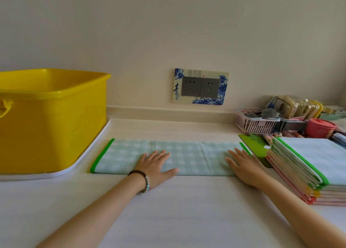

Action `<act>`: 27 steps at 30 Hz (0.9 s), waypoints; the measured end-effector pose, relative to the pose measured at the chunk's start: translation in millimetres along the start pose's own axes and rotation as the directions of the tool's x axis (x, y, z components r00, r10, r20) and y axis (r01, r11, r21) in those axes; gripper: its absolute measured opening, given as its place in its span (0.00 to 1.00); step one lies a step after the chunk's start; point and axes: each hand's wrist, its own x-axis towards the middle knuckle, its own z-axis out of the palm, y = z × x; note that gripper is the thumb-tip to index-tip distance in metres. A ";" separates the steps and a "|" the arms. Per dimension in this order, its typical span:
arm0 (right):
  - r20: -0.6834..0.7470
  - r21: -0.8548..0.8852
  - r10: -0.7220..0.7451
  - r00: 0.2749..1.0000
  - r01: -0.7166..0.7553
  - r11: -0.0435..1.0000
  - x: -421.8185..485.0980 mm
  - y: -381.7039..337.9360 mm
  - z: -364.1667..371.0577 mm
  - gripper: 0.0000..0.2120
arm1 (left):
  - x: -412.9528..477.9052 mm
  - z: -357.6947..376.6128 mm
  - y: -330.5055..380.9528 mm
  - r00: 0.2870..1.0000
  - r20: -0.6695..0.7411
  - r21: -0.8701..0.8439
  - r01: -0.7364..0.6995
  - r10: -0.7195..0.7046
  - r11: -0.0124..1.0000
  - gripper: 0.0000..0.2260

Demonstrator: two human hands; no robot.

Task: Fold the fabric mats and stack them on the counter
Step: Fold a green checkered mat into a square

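Note:
A pale green checked fabric mat (187, 155) with bright green edging lies on the white counter (168, 210), folded into a long strip. My left hand (155, 165), with a bead bracelet at the wrist, presses flat on the strip's middle. My right hand (243, 167) presses flat on its right end. Both hands have straight, spread fingers. To the right rests a stack of folded mats (307, 169) with green, yellow and red edges.
A large yellow plastic tub (50, 120) stands on a white tray at the left. A pink basket (256, 123), a red lidded pot (320, 128), and clutter fill the back right. A green board (256, 144) lies under the stack. A wall socket (200, 87) is behind.

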 end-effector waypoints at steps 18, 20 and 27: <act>0.014 0.067 -0.321 0.947 0.319 0.945 -21.2 -104.8 30.6 0.27 | 2.2 -1.9 -3.5 0.999 0.039 0.021 0.027 -0.028 0.999 0.29; 0.013 0.067 -0.321 0.947 0.320 0.945 -21.6 -104.1 31.1 0.27 | 0.3 -4.5 -12.1 0.997 0.058 0.027 0.054 -0.056 0.998 0.30; 0.010 0.063 -0.329 0.944 0.328 0.943 -21.1 -103.0 30.8 0.27 | -20.9 -13.8 -58.3 0.982 0.036 0.038 0.183 -0.184 0.982 0.45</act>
